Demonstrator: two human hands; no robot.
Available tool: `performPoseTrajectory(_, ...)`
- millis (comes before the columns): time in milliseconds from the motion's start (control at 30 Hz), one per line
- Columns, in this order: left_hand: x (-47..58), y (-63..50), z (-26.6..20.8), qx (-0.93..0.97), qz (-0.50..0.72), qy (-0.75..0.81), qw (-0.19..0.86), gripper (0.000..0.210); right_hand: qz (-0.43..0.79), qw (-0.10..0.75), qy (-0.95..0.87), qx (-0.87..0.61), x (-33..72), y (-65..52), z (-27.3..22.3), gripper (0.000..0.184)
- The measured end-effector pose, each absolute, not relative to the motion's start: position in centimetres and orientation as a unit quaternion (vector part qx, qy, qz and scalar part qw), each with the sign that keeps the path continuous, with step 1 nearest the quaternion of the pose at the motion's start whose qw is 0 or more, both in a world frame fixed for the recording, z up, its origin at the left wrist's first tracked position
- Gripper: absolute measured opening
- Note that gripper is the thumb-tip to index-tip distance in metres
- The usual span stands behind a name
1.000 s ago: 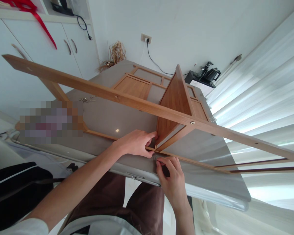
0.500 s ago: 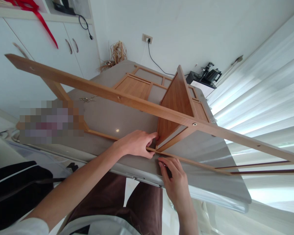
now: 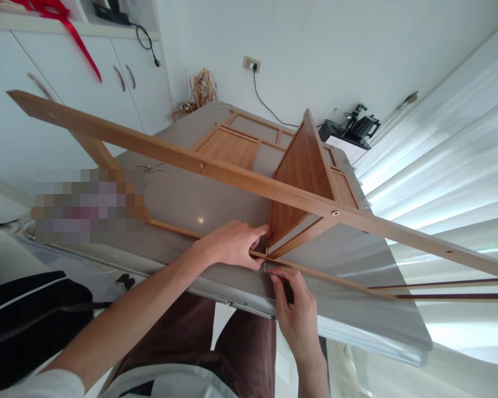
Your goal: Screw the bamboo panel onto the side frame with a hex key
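A light-brown wooden frame (image 3: 203, 167) stands on the grey tabletop, with an upright wooden panel (image 3: 305, 160) joined to it. My left hand (image 3: 236, 243) grips the frame's lower rail (image 3: 315, 274) at the corner where the panel's lower end meets it. Its thumb lies on the near side of the rail, the fingers beyond it. Just right of that, my right hand (image 3: 294, 293) is closed in a pinch close to the rail. A small thin metal piece (image 3: 264, 267) shows at its fingertips; its exact kind is too small to tell.
Several loose screws (image 3: 149, 168) lie on the grey table (image 3: 178, 193). Farther back lies another wooden frame with panels (image 3: 228, 146). A black kettle (image 3: 365, 128) stands on a small cabinet by the wall. White curtains (image 3: 452, 166) hang at right, white cupboards (image 3: 78, 72) at left.
My right hand has shifted slightly at the rail, and the thin metal piece now shows more clearly at its fingertips. My left hand keeps its grip. The view has moved a little.
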State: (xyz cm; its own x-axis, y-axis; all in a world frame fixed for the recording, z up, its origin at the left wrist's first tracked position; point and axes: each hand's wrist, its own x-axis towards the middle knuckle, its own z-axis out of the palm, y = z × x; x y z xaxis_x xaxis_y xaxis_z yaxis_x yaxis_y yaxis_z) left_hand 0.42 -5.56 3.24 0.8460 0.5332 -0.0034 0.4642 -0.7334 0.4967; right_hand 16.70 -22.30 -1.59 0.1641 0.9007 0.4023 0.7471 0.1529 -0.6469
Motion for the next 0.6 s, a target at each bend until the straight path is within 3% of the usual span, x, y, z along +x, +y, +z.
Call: performPoseTrajectory(600,0.41,-5.49,3.21,0.928,0.07,0.269,0.249,0.031,0.096,0.412,-0.641,-0.64,16.29,-22.08,-1.33,0.013)
